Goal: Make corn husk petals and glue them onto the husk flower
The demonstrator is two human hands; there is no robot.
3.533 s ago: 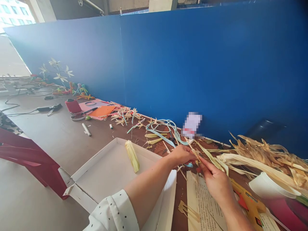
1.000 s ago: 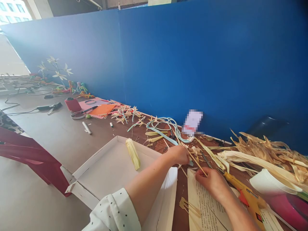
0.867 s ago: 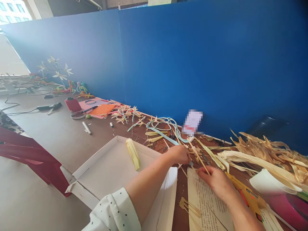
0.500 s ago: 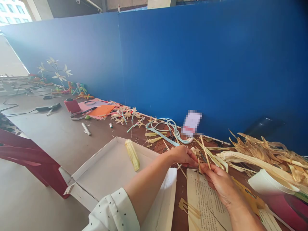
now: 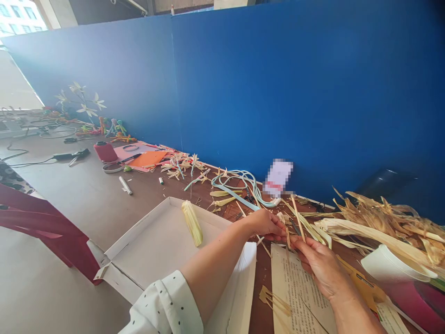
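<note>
Above a printed sheet (image 5: 299, 292), my two hands meet with fingertips close together. My left hand (image 5: 269, 225) pinches a small tan strip of dried husk (image 5: 288, 237). In my right hand (image 5: 318, 260), a thin pale stick (image 5: 298, 218) points up and away between thumb and fingers; its lower end is hidden. The right fingertips also meet the strip's edge. Just left of my forearm, a pale green-yellow husk bundle (image 5: 192, 223) lies in a shallow white box lid (image 5: 149, 246). Some forked husk pieces (image 5: 274, 299) lie by the sheet.
Dried corn husks (image 5: 385, 222) pile at the right, behind a white cup (image 5: 394, 264) and a yellow glue gun (image 5: 359, 283). A pale blue cord (image 5: 239, 176), husk flowers (image 5: 186, 167) and a red thread spool (image 5: 104, 151) lie along the blue partition (image 5: 278, 93).
My hands stay joined at nearly the same spot, with only slight finger movement at the husk strip. The whole view has shifted very slightly.
</note>
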